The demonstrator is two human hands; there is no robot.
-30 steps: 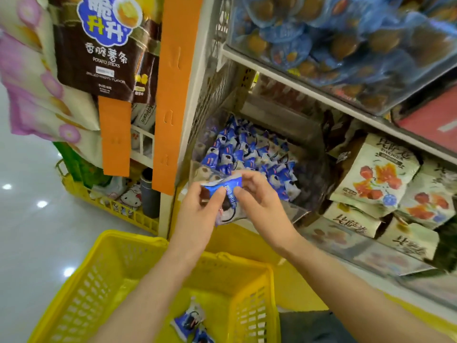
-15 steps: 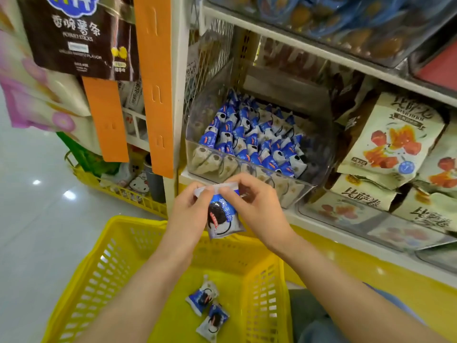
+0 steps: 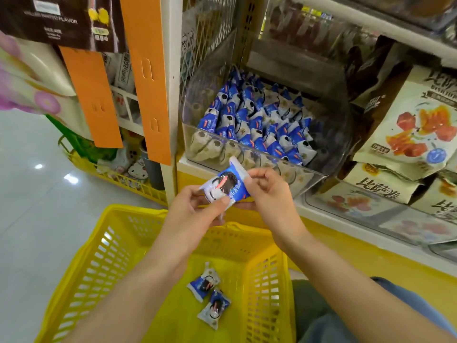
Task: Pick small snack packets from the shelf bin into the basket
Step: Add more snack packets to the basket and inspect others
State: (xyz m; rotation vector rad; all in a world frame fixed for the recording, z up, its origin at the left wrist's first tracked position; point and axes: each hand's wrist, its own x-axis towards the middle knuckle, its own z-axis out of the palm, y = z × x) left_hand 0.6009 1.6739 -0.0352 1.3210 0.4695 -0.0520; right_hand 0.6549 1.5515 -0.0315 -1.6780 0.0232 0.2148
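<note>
A clear plastic shelf bin (image 3: 197, 100) holds several small blue-and-white snack packets (image 3: 257, 125). Below it stands a yellow basket (image 3: 103, 258) with two of the same packets (image 3: 209, 297) lying on its floor. One more snack packet (image 3: 226, 185) is held flat between both hands, above the basket's far rim and just in front of the bin. My left hand (image 3: 195, 211) pinches its lower left end. My right hand (image 3: 268, 191) grips its right end.
Larger snack bags (image 3: 415, 125) fill the shelf to the right of the bin. Orange hanging strips (image 3: 146, 78) and a wire grid border the bin's left side. A second yellow basket (image 3: 128, 179) with goods sits on the floor at the left.
Both hands carried the packet down from the bin's front edge to above the basket and turned it flatter. The view tilted downward, showing more of the basket.
</note>
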